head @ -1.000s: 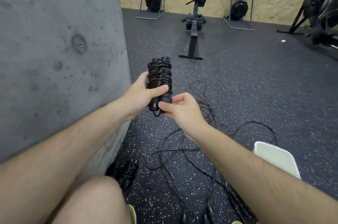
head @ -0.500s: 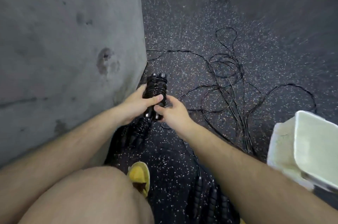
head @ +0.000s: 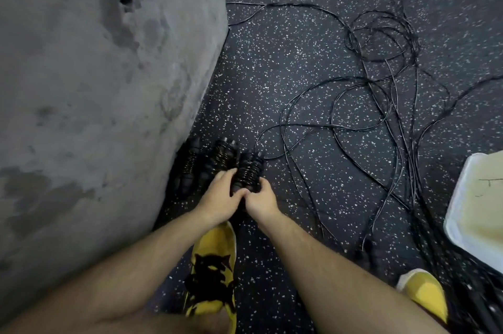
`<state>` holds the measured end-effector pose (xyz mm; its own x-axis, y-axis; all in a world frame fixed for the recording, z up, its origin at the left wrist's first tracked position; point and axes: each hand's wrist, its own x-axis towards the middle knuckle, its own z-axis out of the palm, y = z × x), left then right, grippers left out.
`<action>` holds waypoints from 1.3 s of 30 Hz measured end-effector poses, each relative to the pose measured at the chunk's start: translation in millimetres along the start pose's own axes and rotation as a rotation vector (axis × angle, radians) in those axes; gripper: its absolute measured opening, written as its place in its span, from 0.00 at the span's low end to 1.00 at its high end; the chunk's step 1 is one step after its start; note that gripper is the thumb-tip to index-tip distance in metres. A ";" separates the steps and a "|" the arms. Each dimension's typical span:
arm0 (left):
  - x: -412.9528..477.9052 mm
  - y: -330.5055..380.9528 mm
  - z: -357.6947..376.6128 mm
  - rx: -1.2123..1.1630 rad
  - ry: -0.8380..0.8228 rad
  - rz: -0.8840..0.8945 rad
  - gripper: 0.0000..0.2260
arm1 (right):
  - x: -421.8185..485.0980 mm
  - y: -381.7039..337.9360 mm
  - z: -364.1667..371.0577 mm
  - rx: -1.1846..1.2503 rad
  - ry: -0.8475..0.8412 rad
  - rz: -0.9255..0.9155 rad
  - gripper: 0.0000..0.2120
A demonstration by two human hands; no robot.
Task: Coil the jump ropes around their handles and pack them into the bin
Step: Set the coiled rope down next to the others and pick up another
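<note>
Two hands, left hand (head: pixel 217 198) and right hand (head: pixel 261 197), have lowered the coiled jump rope (head: pixel 247 171) from chest height to the floor (head: pixel 285 66) beside two finished bundles (head: pixel 221 155) by the wall (head: pixel 109 88), each grip curled round it, so this coil seems done, with loose ropes (head: pixel 381 88) and the bin (head: pixel 460 211) waiting.

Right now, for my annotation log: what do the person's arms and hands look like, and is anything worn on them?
Left hand and right hand are bare: no gloves, rings or watch visible. Left forearm and right forearm show no sleeves.
</note>
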<state>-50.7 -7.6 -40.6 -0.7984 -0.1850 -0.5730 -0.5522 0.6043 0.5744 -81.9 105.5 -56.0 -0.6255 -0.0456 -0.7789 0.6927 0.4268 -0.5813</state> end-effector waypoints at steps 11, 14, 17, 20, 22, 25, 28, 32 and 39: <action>9.3 -23.7 -3.3 0.658 0.255 0.230 0.20 | 13.6 -9.4 19.1 -0.489 -0.045 -0.174 0.33; 15.0 -21.1 -5.7 0.727 0.261 0.270 0.20 | 8.5 -9.0 17.1 -0.641 -0.025 -0.207 0.34; 12.0 -15.3 -2.4 0.700 0.313 0.292 0.16 | 3.7 -9.9 6.1 -0.682 0.024 -0.284 0.28; 8.0 -4.9 8.2 0.644 0.348 0.402 0.15 | -1.3 -12.7 -14.4 -0.679 0.092 -0.376 0.20; 5.8 9.5 18.7 0.577 0.357 0.484 0.14 | -6.5 -14.1 -33.3 -0.668 0.132 -0.401 0.17; 7.6 36.4 41.0 0.562 0.278 0.578 0.11 | -16.5 -5.5 -67.6 -0.635 0.200 -0.380 0.15; 10.6 65.3 70.2 0.485 0.080 0.567 0.11 | -25.0 11.6 -102.7 -0.608 0.267 -0.326 0.14; 10.2 94.6 108.8 0.399 -0.181 0.429 0.15 | -29.0 47.8 -145.2 -0.671 0.296 -0.241 0.13; 10.1 102.7 142.2 0.561 -0.367 0.373 0.08 | -22.5 108.4 -187.5 -0.684 0.085 -0.022 0.14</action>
<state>-81.3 162.8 -70.5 -0.7231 0.3187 -0.6128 0.0210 0.8970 0.4416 -60.0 322.2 -57.4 -0.6824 -0.0019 -0.7310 0.3145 0.9019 -0.2960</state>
